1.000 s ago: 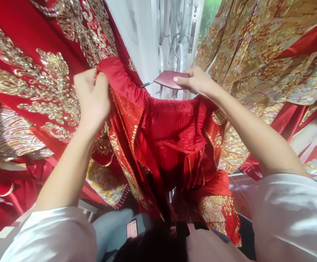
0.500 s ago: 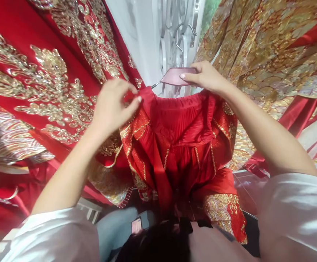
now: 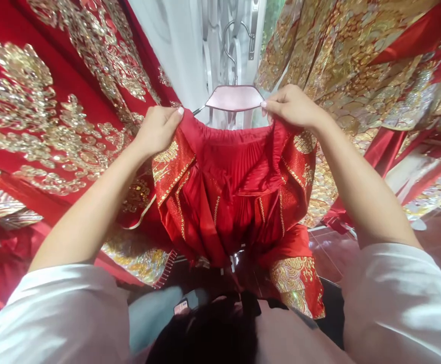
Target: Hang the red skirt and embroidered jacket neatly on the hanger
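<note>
A red satin pleated skirt with gold-embroidered panels hangs from my two hands. My left hand pinches the left end of its gathered waistband, and my right hand grips the right end. Just above the waistband is a pink padded hanger with a metal hook. My right fingertips sit against the hanger's right tip. My left fingertips are close to its left end. The skirt's lower hem is partly hidden by folds.
Red garments with gold embroidery hang on the left, and a gold scale-patterned garment hangs on the right. A white wall and metal grille stand behind the hanger. Tiled floor shows lower right. Dark hair fills the bottom edge.
My left hand has moved from the skirt's bunched edge to the right and up, and the waistband now spreads wider between my hands. The hanger sits level, and the skirt hangs higher.
</note>
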A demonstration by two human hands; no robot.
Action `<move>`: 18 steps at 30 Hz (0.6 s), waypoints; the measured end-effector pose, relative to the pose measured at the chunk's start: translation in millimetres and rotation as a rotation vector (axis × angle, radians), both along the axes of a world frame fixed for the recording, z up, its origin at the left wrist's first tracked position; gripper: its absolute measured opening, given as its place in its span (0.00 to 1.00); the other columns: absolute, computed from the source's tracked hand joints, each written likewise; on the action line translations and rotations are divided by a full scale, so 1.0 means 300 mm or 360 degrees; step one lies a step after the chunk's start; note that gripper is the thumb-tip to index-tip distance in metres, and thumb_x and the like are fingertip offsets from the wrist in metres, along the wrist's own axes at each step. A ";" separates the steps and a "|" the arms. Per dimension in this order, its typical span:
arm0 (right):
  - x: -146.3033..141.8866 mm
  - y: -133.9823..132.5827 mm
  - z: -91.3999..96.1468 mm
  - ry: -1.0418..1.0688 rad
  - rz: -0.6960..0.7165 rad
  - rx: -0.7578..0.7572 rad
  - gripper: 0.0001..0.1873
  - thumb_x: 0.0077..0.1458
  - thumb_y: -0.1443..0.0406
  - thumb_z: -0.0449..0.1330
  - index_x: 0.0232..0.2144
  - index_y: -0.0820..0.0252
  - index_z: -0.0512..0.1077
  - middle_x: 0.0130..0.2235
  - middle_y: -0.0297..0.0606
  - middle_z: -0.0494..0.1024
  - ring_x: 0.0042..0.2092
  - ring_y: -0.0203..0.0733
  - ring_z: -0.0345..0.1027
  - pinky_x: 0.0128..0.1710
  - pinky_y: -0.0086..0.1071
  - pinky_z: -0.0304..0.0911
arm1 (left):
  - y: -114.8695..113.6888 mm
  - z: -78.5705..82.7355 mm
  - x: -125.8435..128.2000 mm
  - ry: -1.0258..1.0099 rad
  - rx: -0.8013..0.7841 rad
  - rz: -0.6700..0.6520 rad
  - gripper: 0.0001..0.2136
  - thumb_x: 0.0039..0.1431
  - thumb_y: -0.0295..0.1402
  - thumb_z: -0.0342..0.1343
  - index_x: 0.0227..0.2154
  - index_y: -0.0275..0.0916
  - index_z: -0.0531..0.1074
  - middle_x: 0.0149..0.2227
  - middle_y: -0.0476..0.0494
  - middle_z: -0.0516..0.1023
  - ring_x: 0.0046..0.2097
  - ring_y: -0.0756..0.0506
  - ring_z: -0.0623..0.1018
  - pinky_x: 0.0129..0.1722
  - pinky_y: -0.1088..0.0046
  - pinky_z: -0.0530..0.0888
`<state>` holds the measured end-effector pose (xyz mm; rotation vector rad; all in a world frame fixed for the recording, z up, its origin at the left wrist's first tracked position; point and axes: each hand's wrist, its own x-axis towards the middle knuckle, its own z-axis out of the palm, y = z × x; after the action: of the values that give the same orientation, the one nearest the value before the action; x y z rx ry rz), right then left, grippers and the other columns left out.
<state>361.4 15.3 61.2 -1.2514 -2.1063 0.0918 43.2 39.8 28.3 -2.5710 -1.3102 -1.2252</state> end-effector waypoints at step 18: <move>0.166 -0.059 -0.172 -0.0020 -0.0188 0.0508 0.30 0.60 0.47 0.46 0.44 0.66 0.72 0.42 0.44 0.76 0.44 0.44 0.69 0.47 0.37 0.62 | -0.143 -0.085 0.037 0.0037 0.0344 0.0087 0.22 0.62 0.46 0.45 0.53 0.38 0.62 0.55 0.43 0.68 0.56 0.43 0.66 0.59 0.63 0.61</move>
<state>411.1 -2.5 9.6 -1.1788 -1.9576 -0.2938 54.3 -3.2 2.7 -2.3775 -1.1640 -1.2477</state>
